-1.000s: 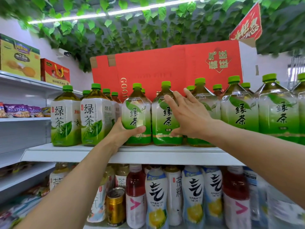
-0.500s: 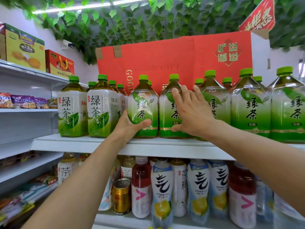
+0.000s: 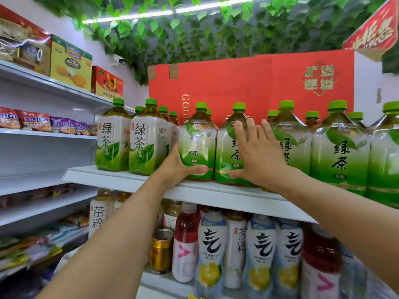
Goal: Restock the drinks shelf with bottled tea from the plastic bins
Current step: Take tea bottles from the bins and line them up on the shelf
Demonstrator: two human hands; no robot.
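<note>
my left hand [image 3: 179, 162] has slid a little lower on the green tea bottle [image 3: 197, 145] since a moment ago; the thumb curls across its near base, my other fingers are hidden behind its left side. my right hand [image 3: 257, 156] is spread flat, as before, against the neighbouring bottle [image 3: 230, 152] just to the right, fingers straight and pressing. both bottles now sit on the upper shelf [image 3: 226, 197], close to its near edge and touching each other, so i judge this placing nearly done, with only squaring up left. the bottle i grip stands upright, long axis vertical, green cap up, label turned slightly left of me.
</note>
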